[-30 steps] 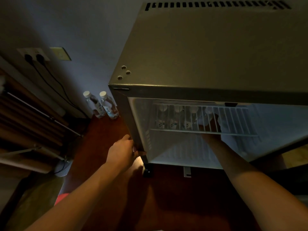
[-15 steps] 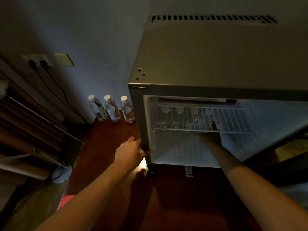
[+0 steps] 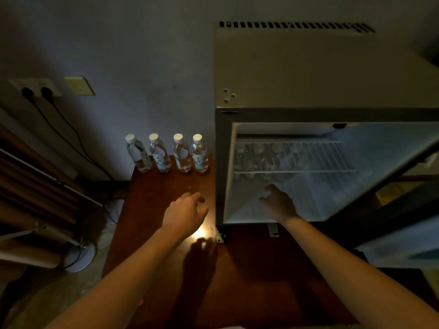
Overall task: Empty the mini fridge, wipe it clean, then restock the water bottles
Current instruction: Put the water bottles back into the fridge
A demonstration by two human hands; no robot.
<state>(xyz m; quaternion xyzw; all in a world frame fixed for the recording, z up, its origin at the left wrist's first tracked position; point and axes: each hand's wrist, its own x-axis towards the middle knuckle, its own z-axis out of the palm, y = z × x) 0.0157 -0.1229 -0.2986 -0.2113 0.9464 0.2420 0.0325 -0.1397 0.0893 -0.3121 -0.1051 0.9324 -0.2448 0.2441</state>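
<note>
Inside the open, white-lined metal mini fridge (image 3: 327, 74), the right hand (image 3: 278, 204) hangs with fingers loosely curled and holding nothing, just below the white wire shelf (image 3: 308, 160) and near the clear plastic bottles (image 3: 259, 160) dimly visible behind its bars. Left of the cabinet, the left hand (image 3: 184, 212) hovers relaxed and empty over the dark red wooden top (image 3: 154, 222). Four clear, white-capped, labelled water bottles (image 3: 167, 154) stand upright in a row against the wall, beyond that hand and apart from it.

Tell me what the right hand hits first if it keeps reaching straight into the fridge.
Probably the bottles under the wire shelf; the right hand points at them, though depth is unclear.
</note>
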